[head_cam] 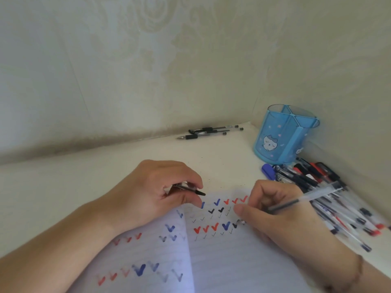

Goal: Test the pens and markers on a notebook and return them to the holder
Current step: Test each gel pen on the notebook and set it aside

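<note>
Your right hand [273, 214] grips a clear pen [304, 198] in a writing hold, tip down on the notebook [222, 256] at the end of a row of ticks. The barrel slants up and right, over the pile [330, 195]. Judged step: a test stroke in progress on the right page.

Your left hand [156, 191] pinches a small black cap [190, 189] between thumb and curled fingers, with the heel of the hand resting on the top left of the notebook. Likely reasons: the cap stays ready for refitting, and the hand's weight keeps the page from sliding under the stroke.

The notebook lies open, near centre. It carries rows of red, blue and black ticks, bold ones presumably from markers and thin ones from pens. The left page shows fainter marks.

The holder [285, 134], blue with a cartoon face and divided compartments, stands far right, in the corner. No pen shows above its rim, so the return step looks not yet begun. The pile of pens and markers lies loose just near of the holder, to the right of the notebook, within reach of your writing hand.

Three black pens [211, 132] lie apart at the far edge, against the wall. Whether these are rejects or already tested, you cannot tell.

Surface: a pale cream tabletop [84, 187] with a few dark specks beyond the notebook. Room: a corner of pale patterned wallpaper [190, 60].
</note>
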A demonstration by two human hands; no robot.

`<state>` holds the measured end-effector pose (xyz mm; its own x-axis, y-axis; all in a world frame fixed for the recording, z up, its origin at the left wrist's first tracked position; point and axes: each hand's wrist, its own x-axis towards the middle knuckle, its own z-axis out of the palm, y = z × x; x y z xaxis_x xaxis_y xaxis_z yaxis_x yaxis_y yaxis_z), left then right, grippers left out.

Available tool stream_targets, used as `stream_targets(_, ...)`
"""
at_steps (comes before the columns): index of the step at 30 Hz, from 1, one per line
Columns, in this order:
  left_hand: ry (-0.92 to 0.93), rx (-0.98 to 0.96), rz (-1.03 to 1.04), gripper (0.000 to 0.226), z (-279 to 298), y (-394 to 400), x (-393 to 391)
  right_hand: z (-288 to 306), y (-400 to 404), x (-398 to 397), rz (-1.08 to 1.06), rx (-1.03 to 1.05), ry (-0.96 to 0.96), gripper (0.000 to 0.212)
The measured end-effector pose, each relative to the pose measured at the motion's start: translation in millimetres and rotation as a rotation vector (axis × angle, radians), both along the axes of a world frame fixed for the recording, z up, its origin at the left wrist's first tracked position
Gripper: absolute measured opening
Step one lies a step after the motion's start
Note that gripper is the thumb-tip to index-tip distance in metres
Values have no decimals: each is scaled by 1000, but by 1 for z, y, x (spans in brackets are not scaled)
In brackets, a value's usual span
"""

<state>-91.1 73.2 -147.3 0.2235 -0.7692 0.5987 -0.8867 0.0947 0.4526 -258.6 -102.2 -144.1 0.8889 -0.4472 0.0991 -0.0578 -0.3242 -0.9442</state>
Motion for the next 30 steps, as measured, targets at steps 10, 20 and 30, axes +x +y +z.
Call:
stream_targets(10,-5,51,1,17,-2,-1,1,-2,-2,2,13,-275,11,33)
stream_targets(20,9,77,-7,15,-2,-1,0,-1,-2,3,-2,-268,52,34)
stream_targets(30,49,97,10,22,-1,-1,-2,12,-4,1,76,191,-156,47)
